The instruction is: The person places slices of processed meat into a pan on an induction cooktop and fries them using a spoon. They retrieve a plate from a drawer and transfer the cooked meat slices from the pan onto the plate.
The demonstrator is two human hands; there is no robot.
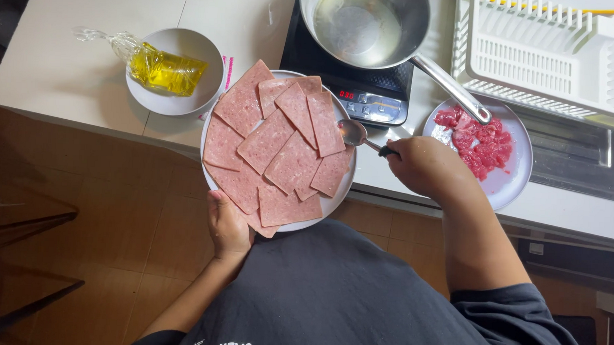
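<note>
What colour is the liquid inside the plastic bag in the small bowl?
Yellow and clear, seen in the head view: the plastic bag lies in the white bowl.

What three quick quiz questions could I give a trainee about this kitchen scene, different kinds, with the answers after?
1. True or false: the left hand holds up the plate of pink meat slices from its near edge.
2. What does the right hand hold? A) a knife B) a spoon C) tongs
3. Fill in: the bag of yellow oil lies in a white ____.

Key
1. True.
2. B; its bowl is at the plate's right rim.
3. Bowl, left of the cooktop that bears the steel pan. The plate of red chopped meat sits further right.
</note>
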